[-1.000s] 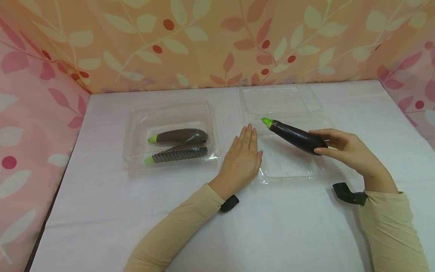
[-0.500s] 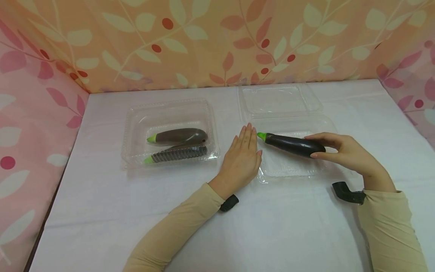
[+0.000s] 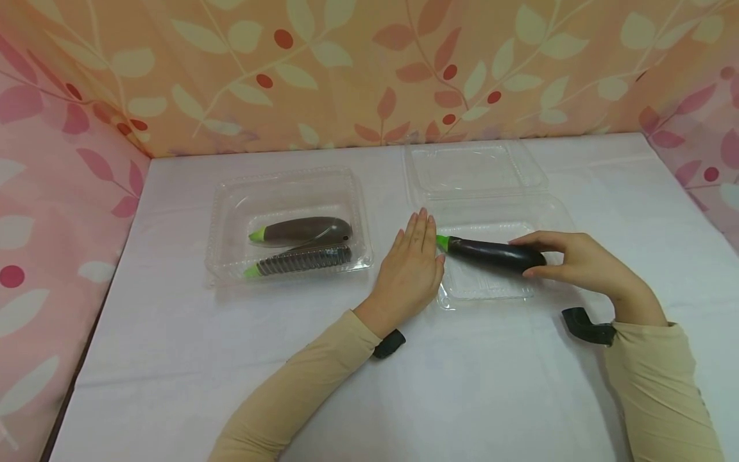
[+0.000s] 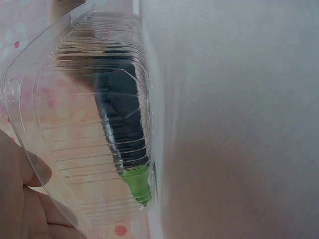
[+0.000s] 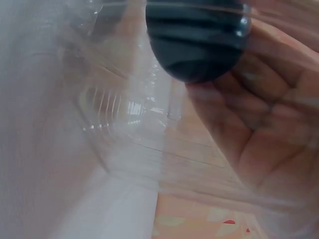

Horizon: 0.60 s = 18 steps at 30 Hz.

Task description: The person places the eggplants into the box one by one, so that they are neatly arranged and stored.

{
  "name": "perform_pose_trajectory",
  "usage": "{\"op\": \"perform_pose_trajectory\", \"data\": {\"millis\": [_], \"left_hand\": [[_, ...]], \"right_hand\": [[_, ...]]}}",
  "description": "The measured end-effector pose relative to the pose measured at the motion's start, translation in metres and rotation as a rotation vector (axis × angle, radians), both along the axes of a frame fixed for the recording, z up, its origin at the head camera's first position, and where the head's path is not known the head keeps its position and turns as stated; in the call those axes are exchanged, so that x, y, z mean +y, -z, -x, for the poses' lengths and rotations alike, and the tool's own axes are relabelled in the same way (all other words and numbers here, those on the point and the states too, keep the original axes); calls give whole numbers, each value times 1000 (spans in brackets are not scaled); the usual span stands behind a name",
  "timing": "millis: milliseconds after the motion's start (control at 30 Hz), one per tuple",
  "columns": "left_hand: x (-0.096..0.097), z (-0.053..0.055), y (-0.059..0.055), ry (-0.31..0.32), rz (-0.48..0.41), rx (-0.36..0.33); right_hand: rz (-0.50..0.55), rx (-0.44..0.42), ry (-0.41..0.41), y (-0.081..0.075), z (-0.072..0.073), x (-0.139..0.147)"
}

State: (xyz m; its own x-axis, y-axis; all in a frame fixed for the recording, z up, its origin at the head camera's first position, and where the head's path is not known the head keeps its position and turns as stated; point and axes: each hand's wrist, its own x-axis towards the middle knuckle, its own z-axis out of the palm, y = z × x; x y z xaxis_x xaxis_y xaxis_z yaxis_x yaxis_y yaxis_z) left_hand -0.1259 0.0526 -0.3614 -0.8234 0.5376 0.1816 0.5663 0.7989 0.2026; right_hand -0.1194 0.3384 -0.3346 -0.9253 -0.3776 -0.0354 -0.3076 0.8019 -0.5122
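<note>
An eggplant [image 3: 493, 255] with a green stem end lies lengthwise within the open clear plastic container [image 3: 491, 298]. My right hand [image 3: 594, 273] holds its round end between thumb and fingers. In the left wrist view the eggplant [image 4: 124, 109] shows through the ribbed wall, low in the container, its stem pointing toward my left hand. That left hand [image 3: 407, 273] lies flat with straight fingers along the container's left edge, its fingertips right at the rim. The right wrist view shows the round end of the eggplant [image 5: 197, 40] against the right hand's fingers, behind clear plastic.
On the left stands another clear container [image 3: 288, 186], its lid down over two eggplants [image 3: 306, 231]. The right container's lid [image 3: 473, 170] is folded back toward the patterned cloth [image 3: 346, 77]. Black curved pieces [image 3: 586, 326] stick out at both wrists. A white cloth [image 3: 462, 385] covers the table.
My right hand has lowered the eggplant into the right container. Its stem end has dropped and come leftward beside my left fingers. The left hand has stayed in place.
</note>
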Motion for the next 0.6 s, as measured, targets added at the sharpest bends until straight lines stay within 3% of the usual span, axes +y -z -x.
{"op": "perform_pose_trajectory", "data": {"millis": [333, 600], "left_hand": [[0, 0, -1, 1, 0, 6], [0, 0, 1, 10, -17, 14]], "right_hand": [[-26, 38, -25, 1, 1, -2], [-48, 13, -5, 2, 0, -3]]}}
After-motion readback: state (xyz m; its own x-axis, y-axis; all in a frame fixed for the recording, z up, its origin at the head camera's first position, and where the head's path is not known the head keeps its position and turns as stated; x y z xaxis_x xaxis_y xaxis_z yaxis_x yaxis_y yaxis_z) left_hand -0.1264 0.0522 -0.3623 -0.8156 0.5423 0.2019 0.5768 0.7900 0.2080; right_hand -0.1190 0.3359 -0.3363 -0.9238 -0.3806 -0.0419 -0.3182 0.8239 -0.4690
